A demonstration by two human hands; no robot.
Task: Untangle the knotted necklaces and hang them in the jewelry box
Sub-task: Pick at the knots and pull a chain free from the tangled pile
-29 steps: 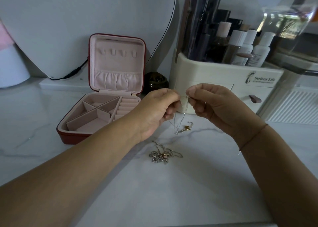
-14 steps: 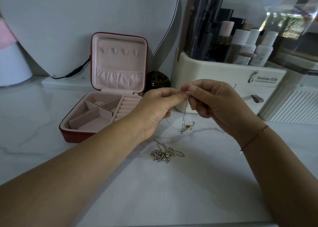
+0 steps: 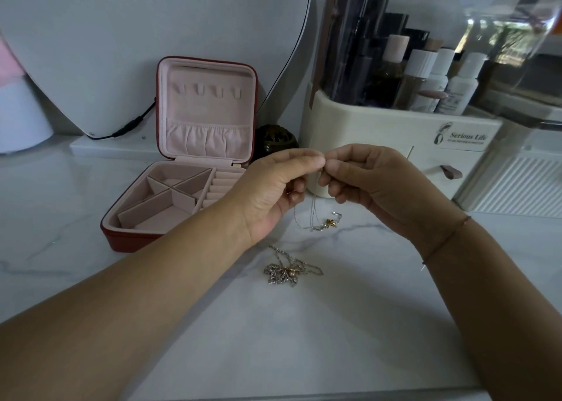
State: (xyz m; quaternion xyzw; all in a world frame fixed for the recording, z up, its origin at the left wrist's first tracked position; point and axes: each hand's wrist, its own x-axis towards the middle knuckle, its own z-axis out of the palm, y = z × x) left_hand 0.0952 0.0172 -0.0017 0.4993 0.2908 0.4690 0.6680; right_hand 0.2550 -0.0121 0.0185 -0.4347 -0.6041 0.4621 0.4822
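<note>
Centre frame: thin silver necklace point(image 3: 316, 215), top end pinched between fingertips of left hand point(image 3: 273, 187) and right hand point(image 3: 374, 184), chain dangling, gold pendant end down at marble surface point(image 3: 273, 339). Just below, second necklace point(image 3: 286, 271) in knotted heap, ungripped. Left: red jewelry box point(image 3: 127, 242) open, lid upright. Behind hands, cream cosmetics organizer point(image 3: 395, 126).

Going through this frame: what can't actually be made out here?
Head view throughout:
- Pinch point on the thin chain: covered by the fingers of the left hand and right hand.
- Any knot in that chain: too fine.
- Tangle in the second necklace on the counter: too small.
- Bottle labels in the organizer: blurred.
</note>
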